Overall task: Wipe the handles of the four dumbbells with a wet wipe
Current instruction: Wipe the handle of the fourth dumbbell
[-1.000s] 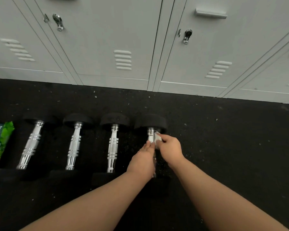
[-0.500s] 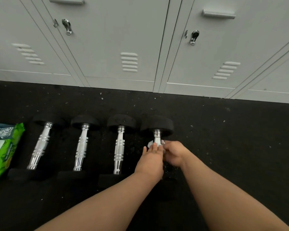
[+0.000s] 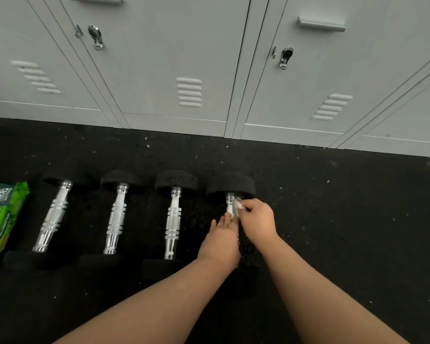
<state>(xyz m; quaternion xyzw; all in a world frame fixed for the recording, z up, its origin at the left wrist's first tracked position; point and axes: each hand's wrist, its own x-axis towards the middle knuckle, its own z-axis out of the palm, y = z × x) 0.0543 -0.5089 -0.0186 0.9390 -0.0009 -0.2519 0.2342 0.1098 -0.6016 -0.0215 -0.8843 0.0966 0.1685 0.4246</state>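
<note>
Soft, even light falls from overhead, leaving the pale lockers (image 3: 174, 58) bright while the black floor (image 3: 345, 219) swallows nearly all shadow. Small glints flare on the chrome dumbbell handles (image 3: 117, 214). The wide lens bends the locker seams outward at the edges, and the green pack (image 3: 0, 219) looks slightly soft.

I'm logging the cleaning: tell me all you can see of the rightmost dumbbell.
The rightmost dumbbell lies on the black floor, handle pointing toward the lockers, with a round black far head and shiny chrome handle. The left hand covers most of the handle; the right hand presses a white wet wipe against its far end. Its near head is hidden.
</note>
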